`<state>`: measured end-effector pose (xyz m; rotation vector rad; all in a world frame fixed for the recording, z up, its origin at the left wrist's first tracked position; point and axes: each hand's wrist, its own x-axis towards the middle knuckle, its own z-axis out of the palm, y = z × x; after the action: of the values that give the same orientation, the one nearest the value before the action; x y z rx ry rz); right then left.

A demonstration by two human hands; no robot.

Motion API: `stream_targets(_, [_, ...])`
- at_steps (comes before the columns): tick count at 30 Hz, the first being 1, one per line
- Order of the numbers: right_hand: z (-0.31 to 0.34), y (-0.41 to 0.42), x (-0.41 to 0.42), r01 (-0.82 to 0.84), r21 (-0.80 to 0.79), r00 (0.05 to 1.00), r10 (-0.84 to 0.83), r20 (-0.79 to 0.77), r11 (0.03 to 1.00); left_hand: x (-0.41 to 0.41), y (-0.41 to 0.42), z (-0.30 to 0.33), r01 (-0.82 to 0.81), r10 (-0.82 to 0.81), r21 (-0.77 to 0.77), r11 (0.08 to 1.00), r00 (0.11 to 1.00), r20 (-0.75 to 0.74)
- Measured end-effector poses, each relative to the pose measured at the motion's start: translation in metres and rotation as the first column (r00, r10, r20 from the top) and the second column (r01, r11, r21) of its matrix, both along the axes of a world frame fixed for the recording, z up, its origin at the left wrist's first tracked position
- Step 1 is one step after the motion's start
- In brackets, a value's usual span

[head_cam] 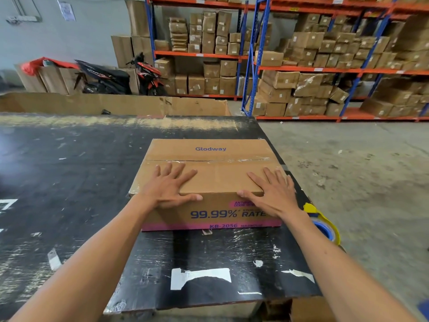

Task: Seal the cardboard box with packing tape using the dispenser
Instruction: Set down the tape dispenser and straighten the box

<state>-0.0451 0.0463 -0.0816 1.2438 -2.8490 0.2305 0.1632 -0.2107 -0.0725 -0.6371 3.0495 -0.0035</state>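
Observation:
A brown cardboard box (216,156) printed "Glodway" sits on the black table (69,182), flaps closed, with clear tape shining along the top seam. My left hand (168,187) lies flat on the near left of the lid, fingers spread, thumb hooked over the front edge. My right hand (270,190) presses flat on the near right of the lid in the same way. A yellow tape dispenser (325,225) with a blue-cored roll rests at the table's right edge, partly hidden behind my right forearm. Neither hand holds anything.
The scuffed table carries scraps of white tape (199,276) near the front. A large open carton (116,104) stands behind the table. Racks of boxes (325,66) fill the back and right, a motorbike (111,77) is parked at the back left, and concrete floor (359,170) lies to the right.

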Motion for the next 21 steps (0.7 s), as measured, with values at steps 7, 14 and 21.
stream_targets(7, [0.001,0.0013,0.0012,-0.001,-0.013,1.0,0.001,0.003,1.0,0.0004,0.0005,-0.0008,-0.004,0.004,0.002,1.0,1.0,-0.008])
stream_targets(14, [0.0021,0.0016,-0.0014,-0.008,-0.025,1.0,0.008,0.016,1.0,0.0005,0.0015,-0.0003,-0.02,0.02,0.006,1.0,1.0,-0.008])
stream_targets(21, [0.0072,0.0042,-0.0054,-0.035,-0.005,0.999,0.035,0.041,0.999,0.0013,0.0077,0.0036,-0.039,0.039,0.024,0.999,0.999,0.005])
